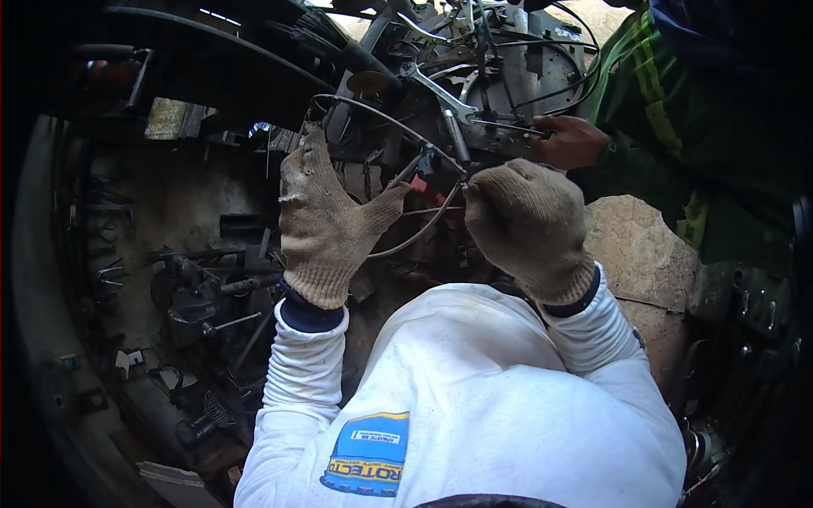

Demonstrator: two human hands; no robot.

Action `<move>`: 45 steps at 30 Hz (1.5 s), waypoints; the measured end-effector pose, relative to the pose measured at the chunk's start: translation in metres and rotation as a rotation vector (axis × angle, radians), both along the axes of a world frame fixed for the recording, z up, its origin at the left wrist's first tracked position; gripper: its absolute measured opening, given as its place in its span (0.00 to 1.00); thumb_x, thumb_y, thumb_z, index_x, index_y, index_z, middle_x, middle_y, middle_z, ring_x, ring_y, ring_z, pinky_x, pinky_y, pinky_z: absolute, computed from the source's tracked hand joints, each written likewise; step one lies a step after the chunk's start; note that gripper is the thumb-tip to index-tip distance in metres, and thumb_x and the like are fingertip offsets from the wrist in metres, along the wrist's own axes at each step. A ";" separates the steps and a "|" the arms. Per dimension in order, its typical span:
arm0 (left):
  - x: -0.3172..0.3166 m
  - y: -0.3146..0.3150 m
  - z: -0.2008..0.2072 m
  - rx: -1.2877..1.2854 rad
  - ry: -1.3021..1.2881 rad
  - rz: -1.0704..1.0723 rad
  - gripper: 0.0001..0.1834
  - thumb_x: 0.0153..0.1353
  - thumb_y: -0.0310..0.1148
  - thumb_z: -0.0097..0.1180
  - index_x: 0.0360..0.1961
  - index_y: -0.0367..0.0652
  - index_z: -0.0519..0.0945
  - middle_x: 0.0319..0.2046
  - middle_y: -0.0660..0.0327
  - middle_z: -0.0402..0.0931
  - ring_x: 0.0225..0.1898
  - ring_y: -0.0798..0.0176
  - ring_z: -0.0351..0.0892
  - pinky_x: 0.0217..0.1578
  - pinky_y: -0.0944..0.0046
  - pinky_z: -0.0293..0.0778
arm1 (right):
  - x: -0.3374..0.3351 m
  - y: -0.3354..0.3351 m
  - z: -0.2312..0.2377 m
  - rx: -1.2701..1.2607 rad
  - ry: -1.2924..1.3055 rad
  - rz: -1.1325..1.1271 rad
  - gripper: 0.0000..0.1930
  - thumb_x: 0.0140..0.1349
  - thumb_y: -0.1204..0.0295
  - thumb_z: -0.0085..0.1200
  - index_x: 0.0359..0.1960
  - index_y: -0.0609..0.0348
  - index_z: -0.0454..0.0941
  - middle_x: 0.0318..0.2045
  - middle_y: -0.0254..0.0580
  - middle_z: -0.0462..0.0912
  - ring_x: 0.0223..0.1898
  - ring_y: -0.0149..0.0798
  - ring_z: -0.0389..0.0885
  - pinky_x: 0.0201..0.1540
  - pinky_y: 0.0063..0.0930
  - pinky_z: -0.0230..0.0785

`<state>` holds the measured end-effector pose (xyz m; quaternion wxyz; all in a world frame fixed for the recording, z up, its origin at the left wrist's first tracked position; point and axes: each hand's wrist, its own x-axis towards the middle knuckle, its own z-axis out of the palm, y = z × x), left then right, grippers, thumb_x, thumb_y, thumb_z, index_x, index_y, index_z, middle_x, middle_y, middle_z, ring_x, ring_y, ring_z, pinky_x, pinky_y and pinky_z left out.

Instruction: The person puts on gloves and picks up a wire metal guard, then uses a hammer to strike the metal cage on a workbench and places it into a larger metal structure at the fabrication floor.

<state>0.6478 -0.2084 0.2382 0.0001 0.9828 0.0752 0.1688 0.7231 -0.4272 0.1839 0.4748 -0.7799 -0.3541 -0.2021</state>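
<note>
**Gloved hands on a cable at the engine**

White sleeves and a white shirt front (474, 398) fill the bottom of my view, nearest the lens. Above them I see my left hand (326, 224) in a dirty knit glove, its fingers (306, 161) stretched up and held together, thumb pushed out to the side toward a thin grey cable (423, 229) that loops just past the thumb tip. I cannot tell whether the thumb actually presses it. My right hand (527, 224), gloved the same way, is curled into a fist, its fingers pinched on the cable's upper end, right at the knuckles. The cable curves between both hands, in front of the greasy engine block (474, 93). Beyond my right fingers, another person's bare hand (569, 140) grips a thin metal rod (508, 127), beside a wrench (440, 93); their sleeve is green (669, 127). Loose tools (203, 296) lie on the dark floor well left of my left fingers.
</note>
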 end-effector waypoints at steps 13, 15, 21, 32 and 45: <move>-0.024 0.019 -0.014 -0.299 0.020 0.088 0.62 0.41 0.62 0.78 0.68 0.31 0.65 0.49 0.46 0.71 0.41 0.55 0.79 0.36 0.59 0.82 | 0.006 -0.011 -0.045 0.132 0.652 0.058 0.21 0.65 0.64 0.60 0.55 0.63 0.78 0.39 0.54 0.86 0.42 0.51 0.87 0.44 0.39 0.79; -0.032 0.027 -0.027 -0.292 0.058 0.161 0.59 0.44 0.57 0.79 0.68 0.30 0.65 0.49 0.48 0.71 0.40 0.56 0.78 0.36 0.59 0.81 | 0.004 -0.020 -0.045 -0.211 0.781 0.006 0.34 0.66 0.54 0.55 0.67 0.63 0.66 0.41 0.58 0.85 0.48 0.61 0.84 0.52 0.49 0.75; -0.058 0.047 -0.052 -0.369 0.159 0.219 0.56 0.48 0.51 0.79 0.69 0.31 0.62 0.49 0.47 0.70 0.42 0.53 0.77 0.37 0.58 0.80 | 0.016 -0.019 -0.050 -0.368 0.881 0.026 0.35 0.66 0.54 0.54 0.66 0.68 0.62 0.41 0.63 0.84 0.45 0.62 0.85 0.50 0.51 0.76; -0.067 0.049 -0.065 -0.388 0.165 0.223 0.55 0.48 0.47 0.79 0.70 0.31 0.61 0.50 0.47 0.69 0.41 0.54 0.77 0.36 0.56 0.80 | 0.073 0.006 -0.045 -0.464 0.770 -0.062 0.35 0.65 0.49 0.51 0.64 0.65 0.65 0.42 0.66 0.84 0.46 0.65 0.84 0.52 0.52 0.75; -0.084 0.056 -0.077 -0.336 0.115 0.158 0.56 0.47 0.47 0.79 0.70 0.32 0.61 0.48 0.48 0.70 0.43 0.53 0.76 0.41 0.55 0.78 | 0.099 0.042 -0.013 -0.294 0.773 0.006 0.40 0.63 0.50 0.58 0.70 0.63 0.63 0.49 0.66 0.83 0.52 0.60 0.84 0.55 0.43 0.74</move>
